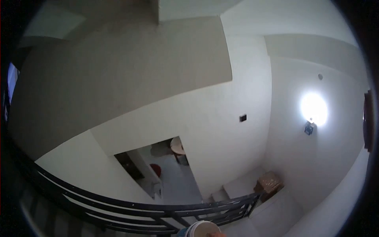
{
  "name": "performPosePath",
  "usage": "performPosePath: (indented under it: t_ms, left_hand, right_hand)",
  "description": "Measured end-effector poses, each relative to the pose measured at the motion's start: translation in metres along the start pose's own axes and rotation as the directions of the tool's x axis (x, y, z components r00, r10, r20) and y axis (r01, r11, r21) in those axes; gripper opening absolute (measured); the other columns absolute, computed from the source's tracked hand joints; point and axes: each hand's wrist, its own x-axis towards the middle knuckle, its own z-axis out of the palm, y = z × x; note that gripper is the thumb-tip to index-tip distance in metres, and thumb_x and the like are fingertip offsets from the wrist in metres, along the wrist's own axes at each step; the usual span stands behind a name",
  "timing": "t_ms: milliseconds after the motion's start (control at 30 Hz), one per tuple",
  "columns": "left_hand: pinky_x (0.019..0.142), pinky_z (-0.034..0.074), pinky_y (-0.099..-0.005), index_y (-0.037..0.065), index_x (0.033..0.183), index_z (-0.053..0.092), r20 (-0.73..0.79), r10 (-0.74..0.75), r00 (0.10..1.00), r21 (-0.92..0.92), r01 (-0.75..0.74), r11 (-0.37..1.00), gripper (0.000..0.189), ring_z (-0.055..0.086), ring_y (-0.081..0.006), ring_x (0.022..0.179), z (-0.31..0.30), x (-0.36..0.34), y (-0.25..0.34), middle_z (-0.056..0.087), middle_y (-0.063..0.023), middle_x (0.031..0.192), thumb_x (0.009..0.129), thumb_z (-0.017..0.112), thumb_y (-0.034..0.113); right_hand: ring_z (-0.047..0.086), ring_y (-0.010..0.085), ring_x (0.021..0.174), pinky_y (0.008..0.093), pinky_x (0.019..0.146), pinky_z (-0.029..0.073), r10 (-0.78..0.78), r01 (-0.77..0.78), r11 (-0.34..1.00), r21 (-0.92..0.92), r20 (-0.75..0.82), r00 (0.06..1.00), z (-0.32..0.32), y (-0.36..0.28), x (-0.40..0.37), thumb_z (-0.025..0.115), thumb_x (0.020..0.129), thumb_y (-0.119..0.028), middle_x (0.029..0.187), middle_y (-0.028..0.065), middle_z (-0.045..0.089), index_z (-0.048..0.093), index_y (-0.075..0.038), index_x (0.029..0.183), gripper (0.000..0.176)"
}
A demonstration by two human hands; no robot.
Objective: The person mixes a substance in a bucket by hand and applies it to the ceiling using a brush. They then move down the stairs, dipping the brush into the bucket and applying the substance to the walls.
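A white bucket (pixel 202 228) with a tan inside shows at the bottom edge, cut off by the frame. A small part of my right hand (pixel 217 234) is at the bucket's right rim, with its fingers seemingly closed over it. Most of that hand lies below the picture. Something blue (pixel 182 232) sits against the bucket's left side, too little of it visible to name. Nowhere in view is my left hand.
A dark metal railing (pixel 130 205) curves across, just beyond the bucket. Below are stair steps (pixel 219 195), a cardboard box (pixel 269 182) on a landing, and a doorway with a round-topped stool (pixel 177 146). A bright lamp (pixel 314 109) lights the right wall.
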Motion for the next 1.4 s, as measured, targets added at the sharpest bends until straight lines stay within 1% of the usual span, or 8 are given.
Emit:
performPosePath:
  t_ms: [67,133,200,267,767,933,1233,1400]
  left_hand:
    - [0.058,0.053,-0.0414,0.002,0.070,0.071,0.010,-0.028,1.000,0.011,0.028,1.000,0.050,0.069,-0.0311,0.062,0.007,-0.013,-0.004,0.067,-0.0153,0.064,0.072,0.074,0.052]
    - [0.058,0.053,-0.0414,0.002,0.070,0.071,0.015,-0.043,0.999,0.035,0.042,0.999,0.050,0.069,-0.0310,0.062,0.016,-0.023,-0.012,0.067,-0.0153,0.063,0.072,0.074,0.052]
    - [0.058,0.053,-0.0413,0.002,0.069,0.071,0.016,-0.063,0.998,0.059,0.062,0.996,0.050,0.069,-0.0310,0.062,0.018,-0.032,-0.021,0.067,-0.0153,0.063,0.072,0.074,0.052]
    - [0.058,0.053,-0.0413,0.002,0.069,0.071,0.015,-0.076,0.997,0.090,0.075,0.993,0.050,0.069,-0.0310,0.062,0.019,-0.037,-0.027,0.067,-0.0152,0.063,0.072,0.075,0.052]
    - [0.052,0.048,-0.0380,-0.003,0.053,0.063,0.003,0.009,1.000,-0.157,-0.008,0.988,0.041,0.061,-0.0263,0.045,0.036,-0.033,0.026,0.061,-0.0147,0.050,0.068,0.080,0.031]
    - [0.052,0.048,-0.0385,-0.006,0.051,0.060,0.070,0.167,0.983,-0.224,-0.148,0.963,0.044,0.059,-0.0241,0.042,0.059,-0.023,0.015,0.059,-0.0147,0.048,0.068,0.080,0.030]
    - [0.052,0.047,-0.0383,-0.005,0.052,0.059,0.139,0.229,0.964,-0.235,-0.192,0.953,0.040,0.059,-0.0201,0.043,0.046,-0.005,0.036,0.058,-0.0111,0.046,0.069,0.079,0.025]
    - [0.047,0.041,-0.0357,-0.004,0.049,0.054,0.153,0.351,0.924,-0.237,-0.311,0.921,0.039,0.049,-0.0110,0.046,0.032,-0.009,0.045,0.050,-0.0037,0.045,0.070,0.078,0.019]
  right_hand:
    - [0.060,0.0321,0.111,0.0486,0.100,0.044,-0.002,0.028,0.979,0.202,-0.127,0.992,0.020,0.009,0.005,0.058,0.094,-0.025,0.138,0.0195,0.051,0.049,-0.009,0.140,0.050]
    - [0.059,0.0329,0.113,0.0533,0.100,0.042,0.162,-0.140,0.975,-0.174,0.115,0.980,-0.051,-0.061,-0.017,0.056,0.095,-0.028,0.140,0.0185,0.050,0.052,-0.010,0.137,0.046]
    - [0.066,0.0377,0.095,0.0510,0.079,0.052,0.101,-0.128,0.974,-0.186,-0.147,0.984,-0.029,-0.035,-0.010,0.062,0.083,-0.027,0.100,0.0211,0.068,0.067,-0.006,0.107,0.033]
    - [0.069,0.0369,0.086,0.0505,0.071,0.054,0.110,-0.152,0.960,-0.234,-0.184,0.977,-0.042,-0.044,-0.017,0.060,0.081,-0.017,0.090,0.0187,0.070,0.064,-0.005,0.096,0.019]
    - [0.064,0.0426,0.072,0.0509,0.066,0.052,0.001,-0.022,0.998,-0.065,-0.304,0.953,-0.057,0.007,-0.106,0.059,0.090,-0.031,0.080,0.0198,0.067,0.067,-0.007,0.098,0.026]
    - [0.065,0.0390,0.071,0.0489,0.064,0.051,0.241,-0.110,0.969,0.222,-0.744,0.623,-0.079,0.013,-0.147,0.059,0.089,-0.021,0.074,0.0208,0.063,0.067,-0.010,0.105,0.021]
    - [0.054,0.0261,0.047,0.0396,0.052,0.045,0.383,-0.142,0.922,0.360,-0.899,0.211,-0.075,0.025,-0.177,0.064,0.078,-0.010,0.054,0.0104,0.054,0.064,-0.009,0.113,0.034]
    - [0.058,0.0268,0.053,0.0399,0.056,0.047,0.477,-0.241,0.867,0.437,-0.866,0.147,-0.035,0.043,-0.187,0.064,0.077,-0.012,0.058,0.0107,0.057,0.063,-0.009,0.114,0.037]
